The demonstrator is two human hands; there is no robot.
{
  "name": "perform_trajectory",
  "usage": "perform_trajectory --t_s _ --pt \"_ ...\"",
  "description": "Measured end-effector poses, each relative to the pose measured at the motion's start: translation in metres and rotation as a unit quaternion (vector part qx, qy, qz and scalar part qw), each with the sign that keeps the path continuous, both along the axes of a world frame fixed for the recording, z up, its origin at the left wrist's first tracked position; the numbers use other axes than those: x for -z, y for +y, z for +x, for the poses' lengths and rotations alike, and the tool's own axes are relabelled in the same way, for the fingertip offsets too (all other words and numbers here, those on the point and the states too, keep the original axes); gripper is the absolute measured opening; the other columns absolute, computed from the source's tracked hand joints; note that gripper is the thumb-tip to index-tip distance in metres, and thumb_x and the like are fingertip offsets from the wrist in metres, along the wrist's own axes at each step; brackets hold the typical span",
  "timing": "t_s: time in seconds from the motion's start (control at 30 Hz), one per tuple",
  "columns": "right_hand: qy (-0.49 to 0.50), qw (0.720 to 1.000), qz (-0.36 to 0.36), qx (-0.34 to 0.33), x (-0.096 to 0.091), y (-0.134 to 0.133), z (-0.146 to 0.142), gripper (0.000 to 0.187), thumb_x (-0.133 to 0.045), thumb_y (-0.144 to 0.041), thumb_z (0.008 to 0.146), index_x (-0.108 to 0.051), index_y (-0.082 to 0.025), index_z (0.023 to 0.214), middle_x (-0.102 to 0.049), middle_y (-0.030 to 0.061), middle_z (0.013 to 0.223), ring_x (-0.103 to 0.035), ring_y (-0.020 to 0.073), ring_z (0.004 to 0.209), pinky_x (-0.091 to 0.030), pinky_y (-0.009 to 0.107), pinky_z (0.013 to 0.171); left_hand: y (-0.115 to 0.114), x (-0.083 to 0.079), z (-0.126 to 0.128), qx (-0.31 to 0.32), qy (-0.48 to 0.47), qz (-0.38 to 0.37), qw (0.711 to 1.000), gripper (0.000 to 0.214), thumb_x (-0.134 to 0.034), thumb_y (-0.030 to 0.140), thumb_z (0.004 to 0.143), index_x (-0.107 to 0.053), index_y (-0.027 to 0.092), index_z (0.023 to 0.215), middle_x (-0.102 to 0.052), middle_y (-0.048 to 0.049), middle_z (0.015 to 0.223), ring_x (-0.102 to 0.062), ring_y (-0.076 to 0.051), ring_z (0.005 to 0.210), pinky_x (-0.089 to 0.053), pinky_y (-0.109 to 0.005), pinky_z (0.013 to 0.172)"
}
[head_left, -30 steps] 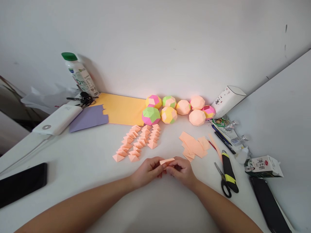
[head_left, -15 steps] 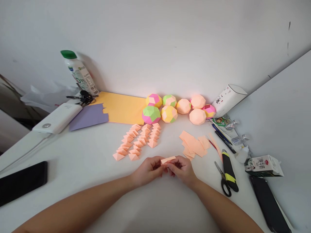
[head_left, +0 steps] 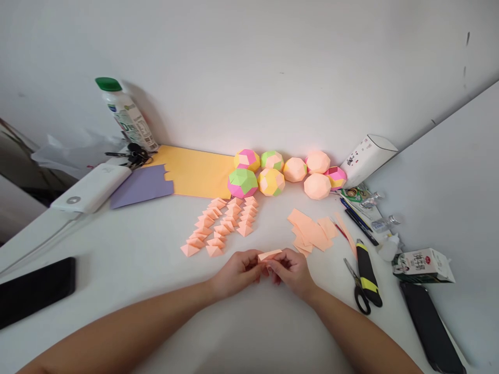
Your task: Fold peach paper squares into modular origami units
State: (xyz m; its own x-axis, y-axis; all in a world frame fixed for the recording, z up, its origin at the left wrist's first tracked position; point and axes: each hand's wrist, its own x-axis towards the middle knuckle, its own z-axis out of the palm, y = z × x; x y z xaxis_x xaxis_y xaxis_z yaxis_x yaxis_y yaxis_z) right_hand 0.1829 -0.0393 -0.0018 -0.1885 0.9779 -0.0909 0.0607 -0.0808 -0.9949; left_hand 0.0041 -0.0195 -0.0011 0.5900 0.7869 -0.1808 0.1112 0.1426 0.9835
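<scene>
A small piece of folded peach paper is pinched between my two hands above the front of the table. My left hand grips its left end with thumb and fingers. On its right end the thumb and fingers of my right hand are closed. Fingers hide the paper's lower part. Beyond my left hand, several folded peach paper pieces lie in overlapping rows. Flat cut peach paper pieces are piled beyond my right hand.
Multicoloured paper balls line the wall, beside yellow paper and purple paper. Scissors and a utility knife lie at right, near a milk carton. A phone and a white power bank are at left.
The view has shifted very slightly. Both hands keep the folded paper pinched in the same place, with almost no visible movement.
</scene>
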Motion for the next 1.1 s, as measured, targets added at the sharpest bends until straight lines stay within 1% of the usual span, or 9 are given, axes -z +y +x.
perform_trajectory --t_s 0.1,0.23,0.3,0.37,0.43,0.53,0.77,0.9,1.1 --pt "0.000 1.000 0.006 -0.005 0.0018 -0.0001 0.0008 0.019 -0.061 -0.033 0.081 -0.051 -0.018 0.074 -0.059 -0.0026 0.056 -0.054 0.0098 0.044 -0.046 0.022 0.042 0.0015 0.0001 -0.0002 -0.009 -0.012 -0.030 0.999 0.031 -0.052 0.045 0.083 -0.052 0.016 0.072 -0.058 0.0005 0.063 -0.054 -0.012 0.057 -0.041 -0.023 0.052" --pt "0.025 1.000 0.002 0.007 0.0029 0.0005 0.0003 0.024 -0.060 -0.034 0.081 -0.042 -0.021 0.088 -0.058 -0.0041 0.062 -0.055 0.0101 0.049 -0.046 0.022 0.046 0.0042 0.0005 -0.0011 -0.019 -0.049 -0.080 0.995 0.033 -0.055 0.045 0.082 -0.043 0.017 0.068 -0.064 -0.0012 0.069 -0.055 -0.011 0.055 -0.042 -0.023 0.052" --pt "0.032 0.999 0.008 0.015 0.0021 0.0013 0.0000 0.028 -0.060 -0.035 0.081 -0.040 -0.021 0.094 -0.058 -0.0028 0.068 -0.056 0.0101 0.052 -0.046 0.023 0.047 0.0050 0.0014 -0.0016 -0.022 -0.050 -0.085 0.995 0.033 -0.055 0.046 0.081 -0.043 0.018 0.069 -0.065 -0.0016 0.069 -0.056 -0.011 0.054 -0.042 -0.023 0.050" --pt "0.025 1.000 0.012 0.009 0.0007 0.0022 0.0002 0.028 -0.059 -0.037 0.082 -0.043 -0.020 0.098 -0.059 -0.0011 0.071 -0.056 0.0104 0.053 -0.047 0.023 0.047 0.0055 0.0025 -0.0020 -0.022 -0.045 -0.086 0.995 0.033 -0.055 0.047 0.081 -0.046 0.017 0.071 -0.065 -0.0021 0.070 -0.056 -0.011 0.054 -0.042 -0.024 0.050" --pt "0.006 1.000 0.012 -0.018 -0.0008 0.0031 0.0013 0.024 -0.056 -0.038 0.084 -0.049 -0.018 0.095 -0.059 0.0004 0.069 -0.055 0.0110 0.054 -0.047 0.024 0.049 0.0057 0.0036 -0.0021 -0.020 -0.045 -0.085 0.995 0.032 -0.054 0.048 0.081 -0.049 0.016 0.074 -0.065 -0.0024 0.071 -0.056 -0.011 0.054 -0.043 -0.024 0.050" --pt "-0.019 0.999 0.005 -0.050 -0.0019 0.0036 0.0031 0.025 -0.054 -0.040 0.085 -0.057 -0.016 0.084 -0.058 0.0011 0.064 -0.055 0.0115 0.055 -0.047 0.024 0.051 0.0061 0.0047 -0.0023 -0.017 -0.058 -0.080 0.995 0.031 -0.055 0.046 0.081 -0.053 0.015 0.080 -0.064 -0.0028 0.072 -0.056 -0.011 0.054 -0.043 -0.024 0.050" --pt "-0.035 0.999 -0.013 -0.037 -0.0005 0.0028 0.0044 0.029 -0.053 -0.041 0.086 -0.063 -0.015 0.078 -0.057 -0.0001 0.057 -0.053 0.0105 0.050 -0.045 0.022 0.049 0.0062 0.0003 -0.0024 -0.008 -0.072 -0.079 0.994 0.030 -0.052 0.044 0.084 -0.058 0.015 0.089 -0.064 -0.0029 0.075 -0.056 -0.010 0.055 -0.043 -0.023 0.050" --pt "-0.026 0.999 -0.016 -0.033 -0.0005 0.0029 0.0046 0.029 -0.054 -0.041 0.085 -0.062 -0.015 0.074 -0.058 0.0000 0.056 -0.054 0.0105 0.050 -0.044 0.022 0.048 0.0059 -0.0017 -0.0021 -0.008 -0.061 -0.081 0.995 0.032 -0.051 0.046 0.084 -0.059 0.015 0.089 -0.064 -0.0030 0.074 -0.056 -0.011 0.057 -0.044 -0.023 0.051" --pt "-0.027 0.999 -0.018 -0.027 -0.0025 0.0029 0.0038 0.028 -0.056 -0.039 0.083 -0.063 -0.015 0.070 -0.059 -0.0002 0.056 -0.054 0.0103 0.047 -0.044 0.022 0.047 0.0057 0.0001 -0.0016 -0.002 -0.070 -0.077 0.995 0.031 -0.050 0.045 0.085 -0.060 0.015 0.089 -0.064 -0.0023 0.073 -0.056 -0.010 0.056 -0.043 -0.022 0.051"
